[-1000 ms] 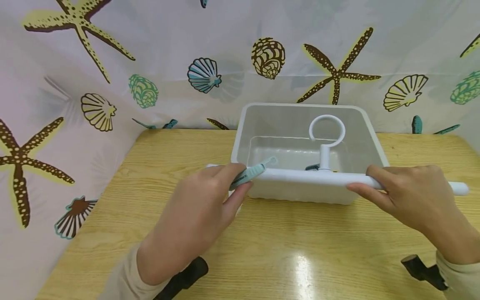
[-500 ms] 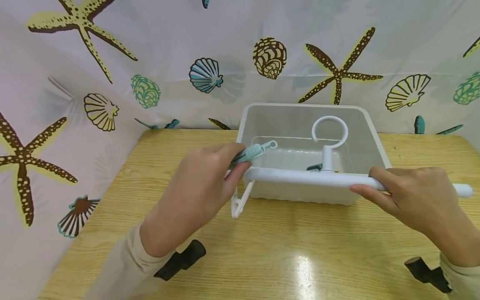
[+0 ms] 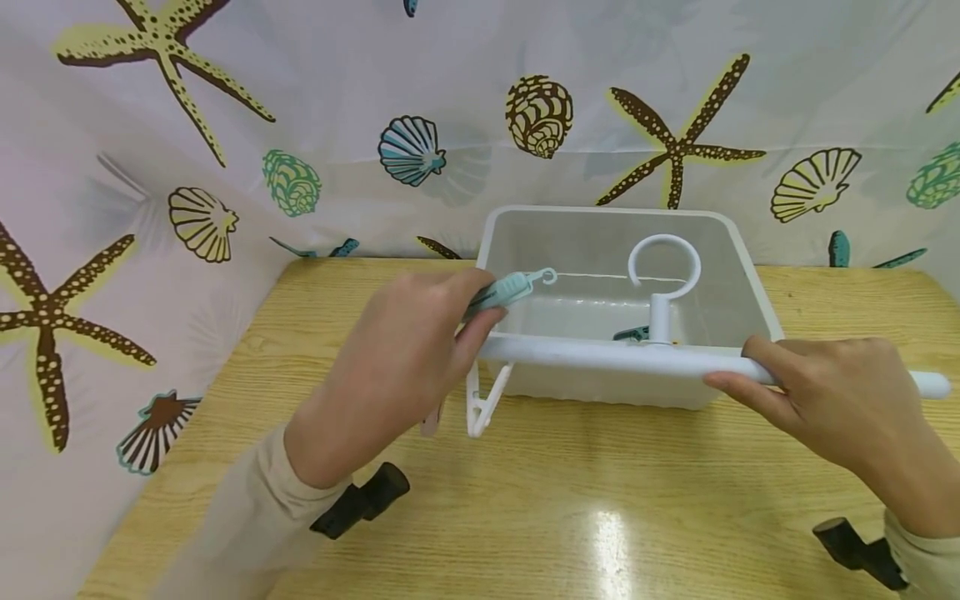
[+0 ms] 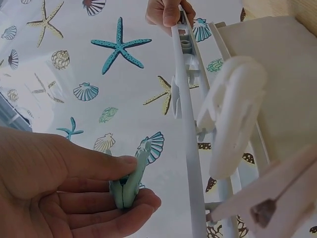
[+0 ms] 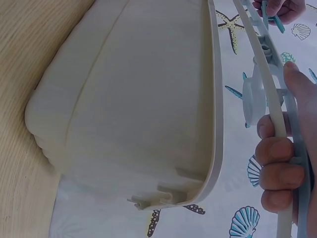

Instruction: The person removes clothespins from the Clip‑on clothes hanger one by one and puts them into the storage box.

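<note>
Clips on the hanger: by the look of it the work is partway; a white clip (image 4: pixel 237 119) and a pink clip (image 4: pixel 287 198) already seem attached to the hanger (image 3: pixel 592 354), just beside the left hand (image 3: pixel 397 358)

Clip off the hanger: the green clip (image 3: pixel 512 289) is apart from the hanger, so it looks like the piece left to settle; whether it is newly off or due on, one cannot tell

Left-hand hold: thumb and curled fingers pinch the green clip, its looped tip pointing away from the wrist, over the near left of the bin (image 3: pixel 570 237)

Left-hand pose: raised above the desk (image 3: pixel 585 492), back turned up, forearm reaching forward and inward

Right-hand hold: the right hand (image 3: pixel 832 400) is clamped on the hanger near its right end, fingers wrapped round it

Right-hand pose: back turned up, thumb pointing inward toward the left hand, forearm angled in from the right

Space between hands: they are well apart; the hook (image 3: pixel 660 318) stands upright between them, beyond the hanger's long side

Bin beyond the hands: it rests on the desk, with a dark green piece (image 3: pixel 632 333) inside, too covered to name
</note>
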Tool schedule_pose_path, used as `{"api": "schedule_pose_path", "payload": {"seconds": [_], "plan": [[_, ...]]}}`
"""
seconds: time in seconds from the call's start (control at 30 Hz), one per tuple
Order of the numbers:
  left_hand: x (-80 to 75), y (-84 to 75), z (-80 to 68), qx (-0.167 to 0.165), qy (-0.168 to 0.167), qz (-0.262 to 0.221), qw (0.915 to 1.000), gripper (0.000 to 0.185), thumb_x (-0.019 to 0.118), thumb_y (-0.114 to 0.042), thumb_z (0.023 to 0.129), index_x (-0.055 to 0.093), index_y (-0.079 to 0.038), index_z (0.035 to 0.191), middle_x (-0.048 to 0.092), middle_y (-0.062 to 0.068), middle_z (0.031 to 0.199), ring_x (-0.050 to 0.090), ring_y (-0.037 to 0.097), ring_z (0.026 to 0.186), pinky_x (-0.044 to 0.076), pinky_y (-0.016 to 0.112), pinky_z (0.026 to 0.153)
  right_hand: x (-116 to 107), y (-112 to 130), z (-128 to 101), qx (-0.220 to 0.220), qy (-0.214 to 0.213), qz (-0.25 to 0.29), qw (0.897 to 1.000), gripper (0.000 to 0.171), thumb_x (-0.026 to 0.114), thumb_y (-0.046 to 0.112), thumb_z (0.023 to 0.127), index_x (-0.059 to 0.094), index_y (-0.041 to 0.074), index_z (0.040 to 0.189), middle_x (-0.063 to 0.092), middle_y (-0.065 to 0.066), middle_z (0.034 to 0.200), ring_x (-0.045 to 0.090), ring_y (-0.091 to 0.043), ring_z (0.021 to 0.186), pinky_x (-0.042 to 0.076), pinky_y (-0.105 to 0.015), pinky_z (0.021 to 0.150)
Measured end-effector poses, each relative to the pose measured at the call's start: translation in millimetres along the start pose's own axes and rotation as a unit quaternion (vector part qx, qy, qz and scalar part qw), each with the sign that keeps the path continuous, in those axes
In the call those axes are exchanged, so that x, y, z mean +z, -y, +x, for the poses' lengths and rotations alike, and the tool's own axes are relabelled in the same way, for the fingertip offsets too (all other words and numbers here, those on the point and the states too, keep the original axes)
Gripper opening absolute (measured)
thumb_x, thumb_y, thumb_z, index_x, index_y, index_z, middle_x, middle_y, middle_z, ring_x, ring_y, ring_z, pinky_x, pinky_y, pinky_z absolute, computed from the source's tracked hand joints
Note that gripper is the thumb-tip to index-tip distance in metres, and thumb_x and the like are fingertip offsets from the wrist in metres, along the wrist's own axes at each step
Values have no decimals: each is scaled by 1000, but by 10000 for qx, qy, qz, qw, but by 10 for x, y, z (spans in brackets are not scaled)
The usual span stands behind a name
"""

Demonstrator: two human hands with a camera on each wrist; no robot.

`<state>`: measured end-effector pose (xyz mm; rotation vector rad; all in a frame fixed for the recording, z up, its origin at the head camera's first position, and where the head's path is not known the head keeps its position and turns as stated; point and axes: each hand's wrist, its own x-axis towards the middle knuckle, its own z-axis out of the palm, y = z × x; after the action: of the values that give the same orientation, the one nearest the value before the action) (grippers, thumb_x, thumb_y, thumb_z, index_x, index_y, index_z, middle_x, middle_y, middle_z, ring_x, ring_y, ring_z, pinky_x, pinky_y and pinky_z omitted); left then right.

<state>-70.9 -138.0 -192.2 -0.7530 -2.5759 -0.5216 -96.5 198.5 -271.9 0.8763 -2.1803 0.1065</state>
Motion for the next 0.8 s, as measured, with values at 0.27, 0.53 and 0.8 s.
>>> {"api": "schedule_pose_path", "payload": {"seconds": [0.27, 0.53, 0.8], "plan": [[-52, 66, 50, -163, 157, 176, 9996, 11, 67, -9, 91, 65, 2, 95, 63, 6, 75, 57, 17, 62, 49, 30, 58, 0, 14, 7, 11, -23, 31, 10000, 62, 26, 69, 95, 34, 16, 63, 21, 12, 48, 14, -4, 40, 7, -24, 40], [-76, 164, 117, -311, 331, 174, 9988, 14, 66, -6, 91, 65, 5, 99, 64, 10, 77, 52, 18, 60, 45, 30, 57, -8, 16, 4, 27, -13, 4, 10000, 62, 25, 69, 95, 33, 17, 63, 21, 12, 48, 13, -4, 40, 7, -24, 40], [-53, 238, 191, -332, 599, 237, 9974, 10, 65, -7, 92, 63, 3, 93, 58, 7, 71, 48, 19, 61, 40, 29, 56, 8, 21, -4, -28, -80, 8, 10000, 62, 26, 69, 95, 34, 17, 63, 21, 12, 48, 14, -4, 40, 7, -24, 39]]}}
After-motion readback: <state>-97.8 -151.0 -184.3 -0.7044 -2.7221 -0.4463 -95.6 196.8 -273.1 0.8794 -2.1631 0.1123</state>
